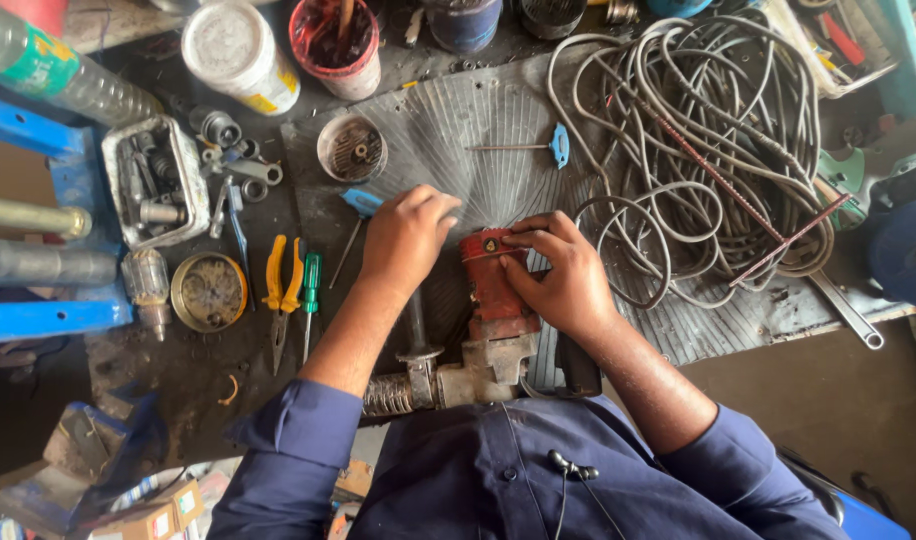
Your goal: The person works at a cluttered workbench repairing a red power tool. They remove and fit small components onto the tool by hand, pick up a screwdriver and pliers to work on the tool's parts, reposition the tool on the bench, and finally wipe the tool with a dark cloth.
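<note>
- Head view: the red-bodied power tool with a grey metal front housing lies on the ribbed grey rubber mat, just in front of your body, its red end pointing away from you.
- By my judgement, you are working on the red end cap, at the opening or closing stage; the next move calls for a steady hold and a fitting driver.
- Your right hand lies over the red casing, fingers curled together and pinching its far end.
- Your left hand rests knuckles-up beside the casing's left side; whether its fingers grip anything, I cannot tell.
- The blue T-handled key lies farther off, the orange-handled pliers to the left, and the coiled grey cable to the right.
</note>
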Demonstrator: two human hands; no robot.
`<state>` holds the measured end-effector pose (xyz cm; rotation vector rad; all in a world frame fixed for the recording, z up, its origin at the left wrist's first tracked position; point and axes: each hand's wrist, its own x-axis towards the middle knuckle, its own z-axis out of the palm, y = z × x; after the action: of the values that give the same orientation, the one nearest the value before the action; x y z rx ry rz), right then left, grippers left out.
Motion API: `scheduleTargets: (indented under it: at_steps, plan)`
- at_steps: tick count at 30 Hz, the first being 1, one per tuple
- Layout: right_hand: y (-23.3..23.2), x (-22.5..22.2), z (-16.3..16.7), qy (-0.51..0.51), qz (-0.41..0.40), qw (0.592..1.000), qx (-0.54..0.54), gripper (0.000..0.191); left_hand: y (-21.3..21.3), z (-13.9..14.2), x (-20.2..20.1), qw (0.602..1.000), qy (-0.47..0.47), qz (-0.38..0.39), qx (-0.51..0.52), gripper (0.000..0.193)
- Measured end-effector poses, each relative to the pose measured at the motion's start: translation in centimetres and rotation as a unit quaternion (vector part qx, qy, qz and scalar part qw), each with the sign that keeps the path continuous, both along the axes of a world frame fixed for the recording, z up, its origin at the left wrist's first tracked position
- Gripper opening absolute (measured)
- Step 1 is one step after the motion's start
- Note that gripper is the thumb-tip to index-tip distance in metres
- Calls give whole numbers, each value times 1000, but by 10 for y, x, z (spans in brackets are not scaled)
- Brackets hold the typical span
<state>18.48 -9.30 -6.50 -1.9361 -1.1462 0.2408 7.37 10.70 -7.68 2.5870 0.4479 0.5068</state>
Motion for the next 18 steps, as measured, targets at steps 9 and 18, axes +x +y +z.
scheduleTargets:
  at_steps: [9, 18]
  plan:
    - [6, -2, 10, -38, 4, 997, -60, 55, 4, 6, 18, 984, 117, -135, -29, 23]
    - [13, -4, 16, -60, 12, 985, -160, 75, 12, 8, 26, 973, 141, -177, -38, 19]
